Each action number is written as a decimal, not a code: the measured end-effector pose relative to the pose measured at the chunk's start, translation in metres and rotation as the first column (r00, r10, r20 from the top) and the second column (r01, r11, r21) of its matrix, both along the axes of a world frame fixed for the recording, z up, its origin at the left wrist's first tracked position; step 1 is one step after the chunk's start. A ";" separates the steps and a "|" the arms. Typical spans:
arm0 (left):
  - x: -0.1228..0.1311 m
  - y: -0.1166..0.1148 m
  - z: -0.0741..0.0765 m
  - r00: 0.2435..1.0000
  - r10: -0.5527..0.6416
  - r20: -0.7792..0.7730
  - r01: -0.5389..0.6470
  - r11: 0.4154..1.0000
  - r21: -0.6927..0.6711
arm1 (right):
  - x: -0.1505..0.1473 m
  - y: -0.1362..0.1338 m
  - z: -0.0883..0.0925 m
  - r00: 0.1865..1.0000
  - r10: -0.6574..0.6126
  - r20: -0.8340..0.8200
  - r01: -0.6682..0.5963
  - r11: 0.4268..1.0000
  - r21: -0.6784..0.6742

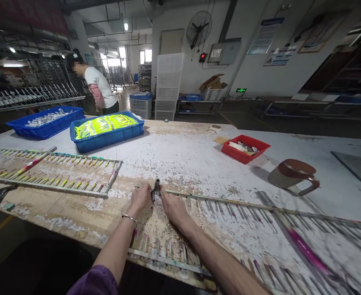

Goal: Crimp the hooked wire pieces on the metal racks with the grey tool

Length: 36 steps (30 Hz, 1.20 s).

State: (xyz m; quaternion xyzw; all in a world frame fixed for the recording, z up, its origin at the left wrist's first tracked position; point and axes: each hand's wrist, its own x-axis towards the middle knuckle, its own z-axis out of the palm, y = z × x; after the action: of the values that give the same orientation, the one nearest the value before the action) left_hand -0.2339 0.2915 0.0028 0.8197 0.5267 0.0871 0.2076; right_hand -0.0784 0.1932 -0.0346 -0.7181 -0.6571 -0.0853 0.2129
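The long table [174, 151] has a worn, paint-flecked top strewn with small chips. Beyond its far left side, a person [99, 84] in a white top bends. On the right lies a metal rack [229, 201] of thin rails hung with slim hooked pieces; the right forearm hides part of it. A similar rack [114, 177] lies left. Far left, 2 blue plastic bins stand: the right bin [113, 140] holds glossy yellow strips, the left bin [49, 131] whitish pieces. A red tray [236, 155] of scraps and a brown-topped mug [286, 176] sit far right. Both the left hand [141, 198] and right hand [174, 208] have bent fingers drawn in at a dark, round-ended metal piece [157, 184] by the right rack's left end; what each grips cannot be told.
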 end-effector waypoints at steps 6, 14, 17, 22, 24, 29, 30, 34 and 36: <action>0.000 -0.001 0.000 1.000 0.005 -0.008 -0.005 1.000 0.005 | -0.002 0.000 -0.002 0.999 -0.041 0.007 0.040 0.994 0.097; -0.001 0.000 -0.002 1.000 0.022 0.017 -0.022 1.000 -0.001 | -0.003 0.004 -0.003 0.998 -0.063 0.006 0.063 0.996 0.062; -0.001 -0.001 -0.002 0.999 0.026 0.021 -0.026 1.000 -0.006 | -0.003 0.006 -0.004 0.999 -0.014 0.031 0.016 0.999 -0.043; -0.001 -0.001 -0.002 0.998 0.040 0.051 -0.039 0.999 -0.014 | -0.007 0.004 -0.005 1.000 -0.027 -0.009 0.028 0.996 0.084; -0.002 0.000 -0.004 0.995 0.050 0.082 -0.050 0.999 -0.006 | -0.008 0.003 -0.006 0.999 -0.036 -0.015 0.037 0.995 0.093; -0.003 0.001 -0.013 0.983 0.021 0.183 -0.027 0.999 0.028 | -0.007 0.004 -0.003 0.998 -0.017 -0.057 0.014 0.999 -0.046; -0.003 0.001 -0.015 0.979 0.010 0.203 -0.017 0.999 0.032 | -0.006 0.004 -0.002 0.997 -0.033 -0.070 0.033 0.999 0.000; -0.002 0.004 -0.019 0.973 0.011 0.231 -0.018 0.999 0.028 | -0.005 0.005 0.002 0.997 -0.054 -0.051 0.060 0.992 0.114; -0.001 0.005 -0.019 0.974 0.017 0.227 -0.022 1.000 0.016 | -0.006 0.005 0.002 1.000 -0.008 -0.016 0.008 1.000 0.003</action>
State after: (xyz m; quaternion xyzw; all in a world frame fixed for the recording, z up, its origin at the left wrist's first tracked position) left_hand -0.2347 0.2965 -0.0162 0.8011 0.5068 0.1869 0.2578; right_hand -0.0846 0.1982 -0.0328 -0.7211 -0.6523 -0.0814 0.2187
